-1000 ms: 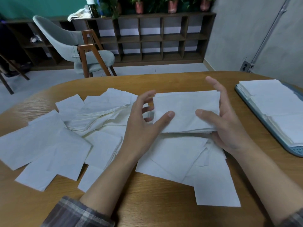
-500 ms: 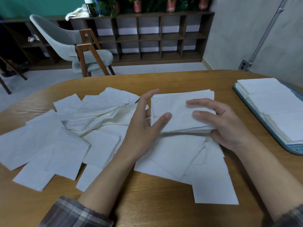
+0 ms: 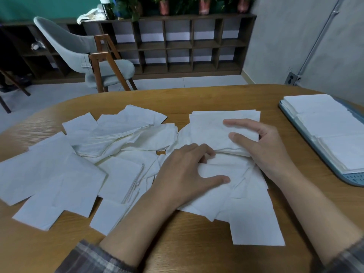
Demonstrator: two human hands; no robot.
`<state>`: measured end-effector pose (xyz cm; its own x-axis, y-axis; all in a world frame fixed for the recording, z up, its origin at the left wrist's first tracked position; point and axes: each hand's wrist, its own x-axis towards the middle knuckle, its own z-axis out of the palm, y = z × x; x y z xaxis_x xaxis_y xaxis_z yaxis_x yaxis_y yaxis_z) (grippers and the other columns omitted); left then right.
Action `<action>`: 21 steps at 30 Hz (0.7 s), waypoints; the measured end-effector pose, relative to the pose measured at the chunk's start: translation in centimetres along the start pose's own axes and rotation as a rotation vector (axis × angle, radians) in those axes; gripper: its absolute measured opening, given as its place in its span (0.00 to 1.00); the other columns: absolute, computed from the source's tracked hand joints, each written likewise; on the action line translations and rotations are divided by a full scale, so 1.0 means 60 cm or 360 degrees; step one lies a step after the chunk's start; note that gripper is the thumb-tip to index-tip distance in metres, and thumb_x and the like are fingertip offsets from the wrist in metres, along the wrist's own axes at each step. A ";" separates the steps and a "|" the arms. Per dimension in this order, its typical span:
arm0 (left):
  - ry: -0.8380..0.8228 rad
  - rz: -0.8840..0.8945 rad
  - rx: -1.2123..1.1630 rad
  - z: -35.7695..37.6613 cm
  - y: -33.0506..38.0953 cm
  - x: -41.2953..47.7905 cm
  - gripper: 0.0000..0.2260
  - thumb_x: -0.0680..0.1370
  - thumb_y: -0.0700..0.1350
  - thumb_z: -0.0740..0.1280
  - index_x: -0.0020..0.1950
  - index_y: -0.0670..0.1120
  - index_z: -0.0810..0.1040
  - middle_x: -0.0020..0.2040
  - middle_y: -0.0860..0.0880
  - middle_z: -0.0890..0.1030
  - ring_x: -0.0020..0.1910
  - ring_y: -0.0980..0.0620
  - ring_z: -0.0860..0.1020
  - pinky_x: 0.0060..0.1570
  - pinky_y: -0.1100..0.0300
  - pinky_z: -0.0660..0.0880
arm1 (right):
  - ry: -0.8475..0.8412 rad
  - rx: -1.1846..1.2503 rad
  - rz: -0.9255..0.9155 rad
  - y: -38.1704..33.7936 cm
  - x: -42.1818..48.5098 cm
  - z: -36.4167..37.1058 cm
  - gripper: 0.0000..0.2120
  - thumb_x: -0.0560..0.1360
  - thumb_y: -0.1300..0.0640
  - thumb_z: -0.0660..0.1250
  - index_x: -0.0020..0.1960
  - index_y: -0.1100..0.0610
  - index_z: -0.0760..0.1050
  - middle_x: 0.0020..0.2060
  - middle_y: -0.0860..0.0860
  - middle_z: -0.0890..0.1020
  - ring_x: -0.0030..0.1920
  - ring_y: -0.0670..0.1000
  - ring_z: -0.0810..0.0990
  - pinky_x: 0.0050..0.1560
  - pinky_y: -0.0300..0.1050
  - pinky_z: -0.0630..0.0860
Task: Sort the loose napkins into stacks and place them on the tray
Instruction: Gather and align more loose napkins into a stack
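Gathering step: the right hand grips the stack, while the left hand curls its fingers into a loose napkin just beneath. Next, I'd guess, it joins the stack, edges squared.

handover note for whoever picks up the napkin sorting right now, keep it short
Right hand: grips a small squared stack of white paper napkins.
Left hand: rests on loose white napkins spread over the wooden table, fingers curled into one; grip unclear.
Done: finished napkin stacks lie on the blue-grey plastic tray at right.
Left: tray the held stack, then stack the loose ones.
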<state>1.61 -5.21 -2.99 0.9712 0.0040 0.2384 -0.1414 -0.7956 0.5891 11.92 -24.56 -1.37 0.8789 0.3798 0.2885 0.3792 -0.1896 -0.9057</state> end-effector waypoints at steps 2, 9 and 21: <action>0.0020 0.0019 0.0000 -0.005 0.000 0.000 0.22 0.69 0.66 0.79 0.56 0.57 0.80 0.45 0.61 0.78 0.49 0.61 0.76 0.47 0.68 0.69 | 0.0008 -0.0014 0.0002 -0.001 0.001 -0.001 0.13 0.80 0.63 0.72 0.60 0.49 0.86 0.58 0.35 0.86 0.64 0.34 0.79 0.59 0.22 0.68; 0.0079 0.0178 -0.0148 -0.008 -0.002 0.002 0.07 0.77 0.54 0.77 0.51 0.54 0.84 0.45 0.59 0.84 0.50 0.60 0.80 0.56 0.60 0.72 | -0.0014 0.0044 -0.0006 0.000 0.000 -0.002 0.13 0.80 0.63 0.72 0.60 0.49 0.86 0.58 0.37 0.86 0.64 0.36 0.79 0.63 0.30 0.71; 0.0074 0.0336 -0.0301 -0.028 -0.003 0.004 0.02 0.85 0.43 0.68 0.53 0.48 0.79 0.47 0.57 0.81 0.48 0.56 0.79 0.47 0.67 0.71 | -0.0019 0.0049 -0.0016 -0.001 0.001 -0.002 0.13 0.80 0.63 0.71 0.60 0.50 0.85 0.58 0.37 0.86 0.64 0.34 0.79 0.60 0.24 0.69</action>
<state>1.55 -4.06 -1.72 0.9072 -0.1188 0.4036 -0.3772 -0.6545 0.6553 11.97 -24.67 -1.26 0.8715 0.3926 0.2938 0.3786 -0.1580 -0.9120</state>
